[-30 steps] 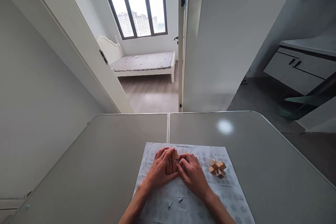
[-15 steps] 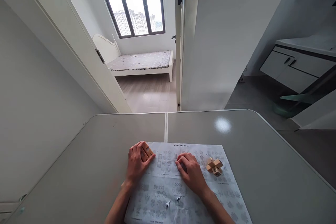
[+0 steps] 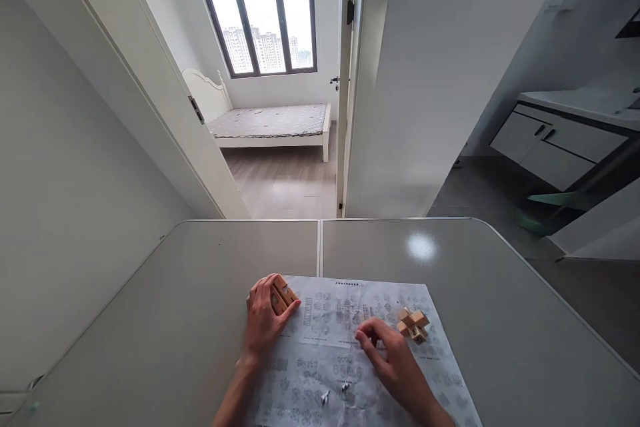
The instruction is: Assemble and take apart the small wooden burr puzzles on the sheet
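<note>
My left hand [image 3: 263, 313] is wrapped round a wooden block puzzle [image 3: 283, 295] at the top left corner of a printed sheet [image 3: 310, 353]. Grooves and gaps show between the puzzle's pieces, while its left side is hidden by my fingers. Over the right half of the sheet, my right hand [image 3: 390, 357] has its fingers curled in, thumb tip close to the index finger, and no object shows in it. Just beyond and to the right of that hand, a cross-shaped wooden interlocking puzzle [image 3: 413, 325] rests on the sheet.
Two small crumpled scraps [image 3: 325, 397] lie on the lower part of the sheet. The grey table [image 3: 200, 320] has a seam running down its middle. Past its far edge are a doorway and a bed [image 3: 270, 121]; a cabinet [image 3: 555, 140] stands at the right.
My right hand has moved right and nearer to me, away from the middle of the sheet. My left hand keeps its hold on the block puzzle. The view has tilted up slightly.
</note>
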### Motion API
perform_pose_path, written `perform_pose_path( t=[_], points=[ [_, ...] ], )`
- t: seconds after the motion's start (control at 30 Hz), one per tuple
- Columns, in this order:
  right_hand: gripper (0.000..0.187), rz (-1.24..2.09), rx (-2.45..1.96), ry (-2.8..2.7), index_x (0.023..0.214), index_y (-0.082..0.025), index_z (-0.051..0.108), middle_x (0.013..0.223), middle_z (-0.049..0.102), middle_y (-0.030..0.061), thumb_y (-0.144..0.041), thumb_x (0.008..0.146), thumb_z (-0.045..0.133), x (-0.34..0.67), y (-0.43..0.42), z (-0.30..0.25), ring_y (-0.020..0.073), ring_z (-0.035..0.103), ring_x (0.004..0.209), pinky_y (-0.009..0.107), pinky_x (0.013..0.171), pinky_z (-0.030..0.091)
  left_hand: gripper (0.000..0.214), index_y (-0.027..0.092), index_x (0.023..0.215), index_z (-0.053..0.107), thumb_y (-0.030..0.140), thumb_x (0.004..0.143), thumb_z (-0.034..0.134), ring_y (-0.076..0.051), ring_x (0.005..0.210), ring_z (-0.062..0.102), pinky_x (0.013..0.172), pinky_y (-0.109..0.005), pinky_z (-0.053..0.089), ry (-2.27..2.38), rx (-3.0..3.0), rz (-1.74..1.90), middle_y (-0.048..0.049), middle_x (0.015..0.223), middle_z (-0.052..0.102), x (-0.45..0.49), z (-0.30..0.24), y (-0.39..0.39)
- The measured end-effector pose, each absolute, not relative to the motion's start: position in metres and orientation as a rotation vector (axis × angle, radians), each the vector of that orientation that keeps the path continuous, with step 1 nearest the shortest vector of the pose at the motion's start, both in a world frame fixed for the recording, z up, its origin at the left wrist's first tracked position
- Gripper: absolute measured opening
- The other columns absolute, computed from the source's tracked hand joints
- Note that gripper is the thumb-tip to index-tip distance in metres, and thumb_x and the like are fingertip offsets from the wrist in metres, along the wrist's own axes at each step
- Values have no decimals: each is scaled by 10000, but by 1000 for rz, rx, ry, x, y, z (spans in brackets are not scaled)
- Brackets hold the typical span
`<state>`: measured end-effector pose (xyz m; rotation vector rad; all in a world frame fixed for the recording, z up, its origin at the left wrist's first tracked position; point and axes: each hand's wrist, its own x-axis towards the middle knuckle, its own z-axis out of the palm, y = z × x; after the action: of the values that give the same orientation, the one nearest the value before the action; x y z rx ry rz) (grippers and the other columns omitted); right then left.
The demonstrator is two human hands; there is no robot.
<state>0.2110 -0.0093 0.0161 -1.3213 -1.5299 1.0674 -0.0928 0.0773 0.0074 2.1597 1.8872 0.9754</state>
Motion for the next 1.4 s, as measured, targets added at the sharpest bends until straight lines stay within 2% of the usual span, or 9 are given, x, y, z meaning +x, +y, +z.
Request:
perform_pose_path(
  t=[0.13,0.3,0.43,0.6,0.83,1.03,1.13,1.23,1.4],
  points=[
    [423,1507,-1190,-859,814,-196,680,757,655,26,-601,931,713,232,-38,-6,146,584,618,226,495,443,630,237,1382,528,582,890,715,-373,1357,534,1146,-574,403,1886,2156,1023,-140,1381,641,-94,5,77],
    [511,1843,-849,-76,948,-203,726,668,606,-40,-604,698,921,258,-45,-34,78,488,467,126,326,311,602,246,1378,526,572,904,706,-372,1354,526,1138,-574,410,1891,2122,1077,-133,1368,638,-95,4,76],
    [464,1832,-728,-32,1014,-220,730,556,488,-99,-546,743,917,266,-41,-28,31,327,357,113,295,260,589,249,1384,519,553,916,705,-364,1349,528,1139,-567,412,1876,2114,1094,-131,1366,636,-95,5,73],
    [339,1702,-694,-75,1000,-294,672,574,489,-86,-473,805,884,260,-43,-12,64,386,376,145,315,338,569,256,1380,523,542,921,701,-360,1342,530,1133,-571,418,1876,2104,1107,-126,1358,638,-94,5,71],
    [370,1734,-718,1,857,-204,645,486,345,-140,-482,805,884,249,-45,-6,23,231,336,102,290,239,460,258,1337,558,469,947,681,-358,1314,551,1128,-575,433,1832,2147,1175,-123,1325,654,-88,20,69],
    [381,1837,-681,-134,771,-174,687,419,279,-140,-518,893,796,225,-57,41,30,155,350,138,334,307,329,314,1292,624,442,990,631,-328,1319,591,1146,-547,460,1454,2112,1018,-90,1336,677,-40,64,37],
    [410,1973,-507,-232,754,-161,716,363,213,-158,-539,904,770,207,-58,68,30,125,309,140,312,263,526,323,1422,575,592,971,612,-329,1279,637,1093,-515,522,988,1851,726,-110,1411,663,-9,90,22],
    [432,2031,-353,-328,811,-143,747,340,249,-153,-554,938,710,190,-56,86,40,167,280,145,308,266,770,256,1473,553,761,894,599,-376,1324,609,1141,-553,470,629,1570,736,-154,1454,633,15,112,14],
    [466,2095,-224,-387,722,-166,684,340,310,-124,-569,956,665,175,-57,93,58,243,277,161,307,274,796,166,1383,636,756,848,671,-408,1205,679,992,-507,563,472,1244,677,-189,1251,732,31,127,11]
  ],
)
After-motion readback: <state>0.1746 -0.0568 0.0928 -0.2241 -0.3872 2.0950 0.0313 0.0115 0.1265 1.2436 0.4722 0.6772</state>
